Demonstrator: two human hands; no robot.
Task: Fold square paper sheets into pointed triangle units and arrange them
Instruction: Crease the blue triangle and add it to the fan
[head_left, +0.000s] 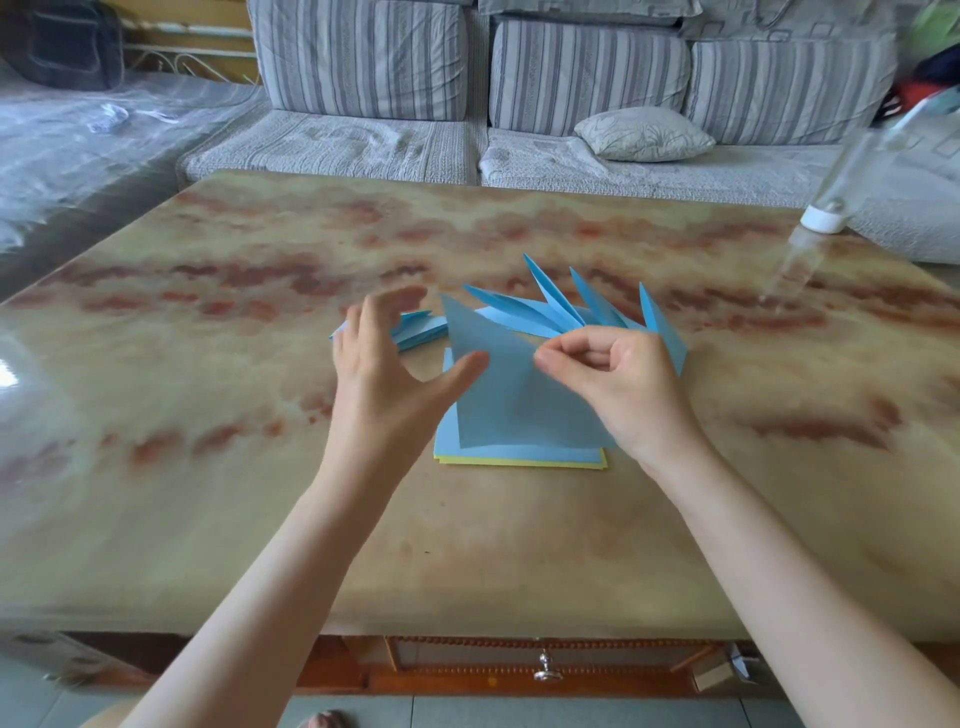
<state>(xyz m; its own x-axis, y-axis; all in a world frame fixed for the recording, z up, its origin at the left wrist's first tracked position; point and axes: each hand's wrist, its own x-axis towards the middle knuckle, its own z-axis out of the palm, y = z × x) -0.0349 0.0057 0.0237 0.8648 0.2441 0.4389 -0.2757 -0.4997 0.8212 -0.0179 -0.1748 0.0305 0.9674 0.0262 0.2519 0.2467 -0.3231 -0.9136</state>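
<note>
Blue sheet (514, 400) pinched in right grip (618, 384) | left grip (395, 374) wide, beside it

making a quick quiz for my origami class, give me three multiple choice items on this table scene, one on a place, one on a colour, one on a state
1. Where do the finished pointed units lie?
A. beyond the paper stack
B. on the sofa
C. in the drawer

2. What colour shows at the bottom of the paper stack?
A. red
B. yellow
C. green

3. What is the right hand doing?
A. lying flat on the table
B. pinching the lifted blue sheet
C. holding a bottle

Key: 1 A, the blue points fan out on the table behind the stack. 2 B, a yellow edge shows under the blue sheets. 3 B, its fingertips close on the sheet, while the left hand is open.
</note>
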